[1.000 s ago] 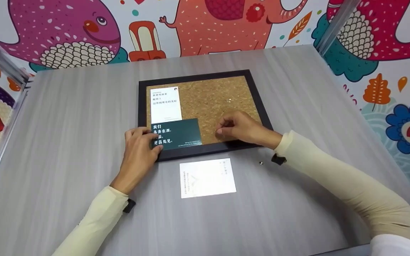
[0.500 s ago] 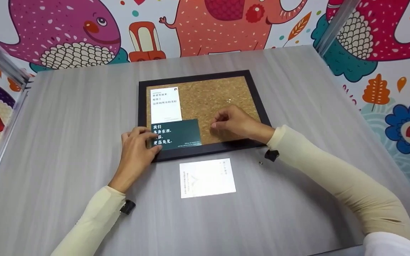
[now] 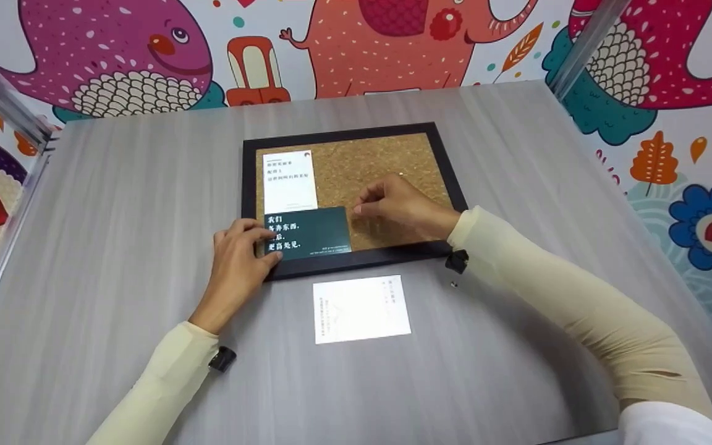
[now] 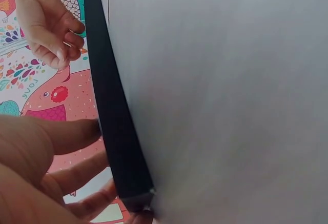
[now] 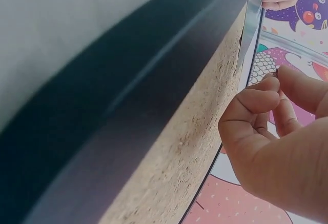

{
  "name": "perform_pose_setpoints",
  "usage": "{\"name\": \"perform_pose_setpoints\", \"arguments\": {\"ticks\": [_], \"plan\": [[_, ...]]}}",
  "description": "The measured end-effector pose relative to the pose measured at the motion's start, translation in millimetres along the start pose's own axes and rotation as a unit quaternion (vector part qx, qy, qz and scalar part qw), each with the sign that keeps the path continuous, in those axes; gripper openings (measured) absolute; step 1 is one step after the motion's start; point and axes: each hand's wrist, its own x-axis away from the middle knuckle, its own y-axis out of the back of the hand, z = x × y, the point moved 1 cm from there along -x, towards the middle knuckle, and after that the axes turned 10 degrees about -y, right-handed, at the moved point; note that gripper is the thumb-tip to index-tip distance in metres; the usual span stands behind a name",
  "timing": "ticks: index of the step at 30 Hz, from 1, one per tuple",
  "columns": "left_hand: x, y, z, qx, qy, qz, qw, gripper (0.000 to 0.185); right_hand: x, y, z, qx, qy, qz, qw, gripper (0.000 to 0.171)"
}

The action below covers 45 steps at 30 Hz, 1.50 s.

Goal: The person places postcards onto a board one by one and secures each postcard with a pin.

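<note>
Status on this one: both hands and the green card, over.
Left hand presses green card onto corkboard. Right hand pinched at card's top right corner; pin not discernible. Nothing in the way.

A: Which items carry print?

B: The dark green card point(image 3: 308, 232) bears white Chinese characters; its first line reads "我们". The remaining lines are too small to confirm.

A: And the others?

B: The white card point(image 3: 288, 179) on the cork board point(image 3: 381, 167) and the white card on the worktop point(image 3: 361, 308) show print, not legible.
</note>
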Motion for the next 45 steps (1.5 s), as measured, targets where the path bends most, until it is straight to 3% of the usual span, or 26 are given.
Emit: {"name": "perform_pose_setpoints", "arguments": {"ticks": [11, 25, 36, 45], "plan": [[1.9, 2.4, -2.6, 0.003, 0.007, 0.016, 0.9998, 0.053, -20.3, -8.2, 3.3, -0.018, -0.042, -0.005, 0.999, 0.008], [1.5, 1.3, -3.9, -0.035, -0.024, 0.035, 0.9985, 0.055, -33.3, -13.3, 7.0, 0.005, -0.042, -0.024, 0.999, 0.011], [0.7, 2.2, -2.0, -0.032, -0.017, 0.046, 0.9983, 0.056, -37.8, -15.3, 9.2, 0.008, -0.026, -0.02, 0.999, 0.018], [1.3, 2.4, -1.3, -0.031, -0.016, 0.045, 0.9984, 0.056, -39.9, -15.6, 13.4, 0.011, -0.055, -0.026, 0.998, 0.027]]}}
